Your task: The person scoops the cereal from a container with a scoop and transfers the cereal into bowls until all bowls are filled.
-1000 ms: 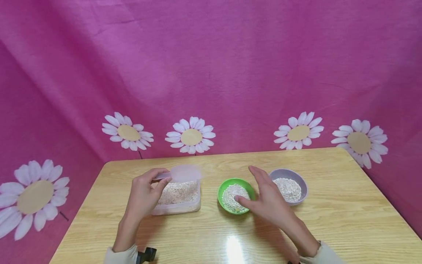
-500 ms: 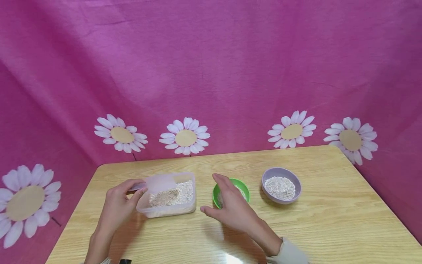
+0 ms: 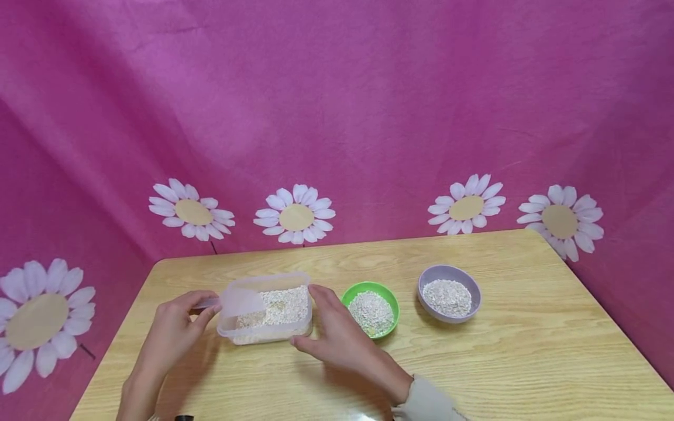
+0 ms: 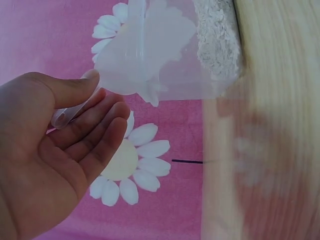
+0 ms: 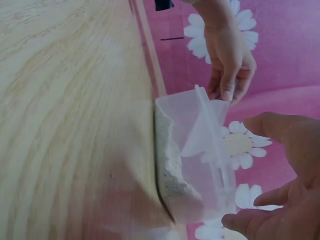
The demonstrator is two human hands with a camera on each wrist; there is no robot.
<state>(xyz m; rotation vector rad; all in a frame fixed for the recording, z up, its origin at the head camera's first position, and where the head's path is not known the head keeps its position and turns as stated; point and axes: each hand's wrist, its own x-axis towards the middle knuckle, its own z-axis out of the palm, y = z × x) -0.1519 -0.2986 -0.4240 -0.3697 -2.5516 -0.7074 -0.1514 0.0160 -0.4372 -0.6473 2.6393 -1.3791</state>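
Note:
My left hand (image 3: pixel 171 327) pinches the handle of a translucent scoop (image 3: pixel 242 303) between thumb and fingers. The scoop's bowl sits inside the left part of a clear plastic container (image 3: pixel 268 337), over pale oat-like flakes (image 3: pixel 286 305). In the left wrist view the handle end (image 4: pixel 62 119) shows under the thumb. My right hand (image 3: pixel 342 336) is at the container's right end, fingers spread and thumb by the front corner. In the right wrist view its fingertips (image 5: pixel 235 220) are close to the container wall (image 5: pixel 187 102); whether they touch I cannot tell.
A green bowl (image 3: pixel 363 286) of flakes stands just right of the container, partly behind my right hand. Farther right is a purple bowl (image 3: pixel 447 318) of similar flakes. All rest on a wooden table (image 3: pixel 505 351) before a pink flowered cloth (image 3: pixel 379 117).
My right hand has moved left from above the green bowl to the container's right end. My left hand has moved slightly left with the scoop, which has come lower into the container.

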